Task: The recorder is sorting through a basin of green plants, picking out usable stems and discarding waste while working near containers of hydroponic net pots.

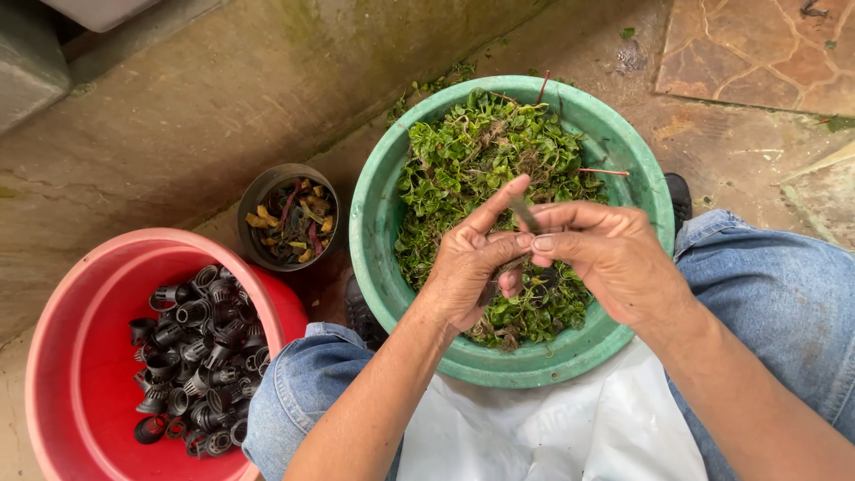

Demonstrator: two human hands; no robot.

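Over the round green plastic basin (383,214) heaped with leafy green plants (472,151), the left hand (468,267) and right hand (606,249) pinch one thin stem cutting (524,214); most greens remain unsorted.

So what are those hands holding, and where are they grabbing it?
A thin plant stem, pinched near its top by the right hand fingertips, the left hand gripping lower down, above the green bowl.
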